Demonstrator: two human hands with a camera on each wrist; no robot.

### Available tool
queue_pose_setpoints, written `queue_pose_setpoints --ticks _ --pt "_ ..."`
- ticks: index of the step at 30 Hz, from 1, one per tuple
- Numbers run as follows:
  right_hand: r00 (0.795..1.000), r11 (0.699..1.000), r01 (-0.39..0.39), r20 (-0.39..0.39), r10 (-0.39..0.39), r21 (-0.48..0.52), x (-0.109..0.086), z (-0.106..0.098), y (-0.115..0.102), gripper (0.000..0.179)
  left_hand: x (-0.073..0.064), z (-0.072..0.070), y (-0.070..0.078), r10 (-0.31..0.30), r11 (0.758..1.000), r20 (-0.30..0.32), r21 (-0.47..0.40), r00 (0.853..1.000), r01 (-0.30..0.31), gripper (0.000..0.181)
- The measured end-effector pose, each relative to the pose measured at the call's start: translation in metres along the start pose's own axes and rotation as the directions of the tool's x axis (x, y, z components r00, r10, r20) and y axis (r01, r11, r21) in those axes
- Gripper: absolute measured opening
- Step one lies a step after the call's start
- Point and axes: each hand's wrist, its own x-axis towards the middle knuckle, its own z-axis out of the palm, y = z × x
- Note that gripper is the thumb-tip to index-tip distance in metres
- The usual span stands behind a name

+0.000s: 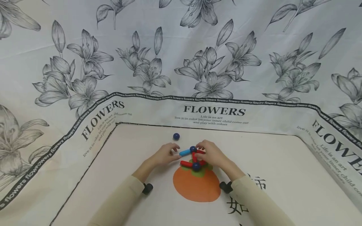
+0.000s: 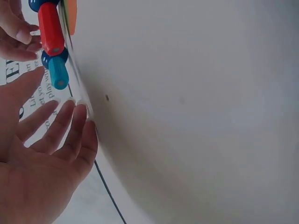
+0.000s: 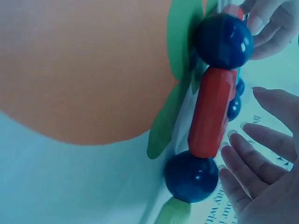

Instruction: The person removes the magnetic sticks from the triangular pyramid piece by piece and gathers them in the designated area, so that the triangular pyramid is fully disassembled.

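Note:
Red rods (image 1: 186, 164), a light-blue rod (image 1: 185, 153) and dark blue balls (image 1: 196, 166) are joined end to end in a toy construction. Beside the free end of the light-blue rod is my left hand (image 1: 165, 154), its fingers loosely bent around nothing. The left wrist view shows the thumb near that light-blue rod (image 2: 58, 73), with the other fingers spread below. My right hand (image 1: 213, 153) reaches over the construction's right side. In the right wrist view its fingers are extended, fingertips close to a red rod (image 3: 212, 112) and the lower ball (image 3: 191, 176).
A loose dark blue ball (image 1: 176, 136) lies behind the construction. Beneath is a pale mat printed with an orange persimmon (image 1: 196, 185) and black characters (image 1: 237, 205). A flower-printed cloth (image 1: 209, 62) rises behind the table edge. A green rod (image 3: 173, 212) shows below the lower ball.

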Motion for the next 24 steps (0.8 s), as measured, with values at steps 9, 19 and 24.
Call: queue_pose_setpoints --ticks 9,19,24 --pt "0.997 0.995 -0.081 0.004 0.081 0.056 0.021 0.007 0.011 0.029 0.007 0.006 0.008 -0.023 0.999 0.013 -0.029 1.000 0.023 0.037" --pt "0.990 0.987 -0.138 0.044 0.134 0.083 0.031 0.015 0.020 0.028 0.018 0.010 0.010 -0.063 0.998 0.036 -0.009 0.997 0.064 0.025" --pt "0.988 0.986 -0.150 0.055 0.146 0.077 0.033 0.013 0.019 0.031 0.022 0.008 0.009 -0.058 0.998 0.052 -0.005 0.997 0.058 0.023"
